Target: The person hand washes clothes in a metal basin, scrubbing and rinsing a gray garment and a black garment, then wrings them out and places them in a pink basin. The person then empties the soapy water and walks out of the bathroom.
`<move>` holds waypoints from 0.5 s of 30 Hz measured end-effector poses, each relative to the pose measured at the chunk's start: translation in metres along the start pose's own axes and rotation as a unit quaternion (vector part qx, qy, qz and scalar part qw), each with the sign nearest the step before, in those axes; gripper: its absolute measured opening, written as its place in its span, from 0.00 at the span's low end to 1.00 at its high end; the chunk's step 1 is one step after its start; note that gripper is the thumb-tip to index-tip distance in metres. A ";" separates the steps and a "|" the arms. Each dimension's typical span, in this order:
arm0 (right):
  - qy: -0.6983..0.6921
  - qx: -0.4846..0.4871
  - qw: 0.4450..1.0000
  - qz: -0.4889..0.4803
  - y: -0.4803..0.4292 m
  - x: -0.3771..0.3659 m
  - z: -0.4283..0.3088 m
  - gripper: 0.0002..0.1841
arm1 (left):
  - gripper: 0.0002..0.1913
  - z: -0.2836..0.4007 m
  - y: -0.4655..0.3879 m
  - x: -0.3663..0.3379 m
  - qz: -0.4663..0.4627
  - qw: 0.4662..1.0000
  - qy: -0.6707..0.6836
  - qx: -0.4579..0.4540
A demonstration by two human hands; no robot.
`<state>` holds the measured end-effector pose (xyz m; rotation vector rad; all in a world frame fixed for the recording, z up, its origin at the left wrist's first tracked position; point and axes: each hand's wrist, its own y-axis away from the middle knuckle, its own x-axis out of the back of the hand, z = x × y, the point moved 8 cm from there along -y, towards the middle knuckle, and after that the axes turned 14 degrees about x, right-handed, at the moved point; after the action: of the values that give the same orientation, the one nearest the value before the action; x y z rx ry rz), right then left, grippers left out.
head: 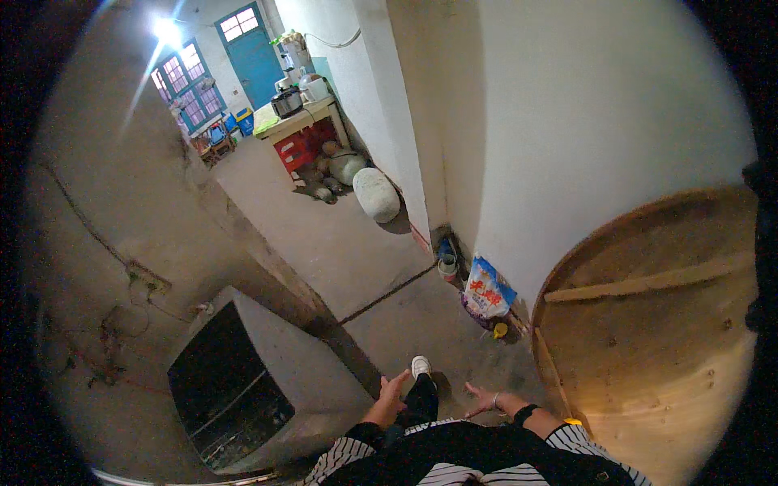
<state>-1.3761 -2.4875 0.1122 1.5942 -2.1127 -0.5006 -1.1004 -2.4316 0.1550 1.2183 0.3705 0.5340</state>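
Observation:
My left hand (391,395) hangs in front of my body with its fingers apart and nothing in it. Close to it on the left stands a grey box-shaped cabinet (316,370) with a dark top. My right hand (482,401), a bracelet at its wrist, is also empty, its fingers spread over the concrete floor (389,340). To its right a large round wooden board (644,340) with a rim and a crossbar leans against the wall. One white shoe (420,366) shows ahead of me on the floor.
A printed plastic bag (488,294) and a small yellow object (499,330) lie along the right wall. Past a doorway, a pale rounded sack-like object (377,195) sits beside a table (304,121) bearing an electric cooker (287,102). A blue door (258,67) stands at the back.

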 end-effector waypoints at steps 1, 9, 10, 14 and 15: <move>0.050 0.027 0.998 0.008 -0.022 0.016 0.003 0.68 | 0.56 0.022 -0.005 -0.003 -0.014 1.000 -0.012 0.002; 0.043 0.006 0.999 -0.023 -0.148 0.188 -0.072 0.67 | 0.64 0.241 -0.085 -0.023 -0.068 0.996 -0.051 0.001; 0.046 0.003 0.999 -0.025 -0.167 0.213 -0.098 0.67 | 0.63 0.270 -0.092 -0.016 -0.064 0.998 -0.019 -0.005; 0.140 0.053 0.988 -0.044 -0.250 0.288 -0.195 0.65 | 0.61 0.378 -0.122 0.011 -0.031 0.993 -0.074 -0.083; 0.168 0.067 0.983 -0.047 -0.263 0.294 -0.212 0.64 | 0.60 0.392 -0.122 0.018 -0.033 0.989 -0.091 -0.108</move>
<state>-1.1179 -2.8452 0.1871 1.7200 -1.8567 -0.1083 -0.8507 -2.7582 0.1610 1.0326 0.1907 0.3914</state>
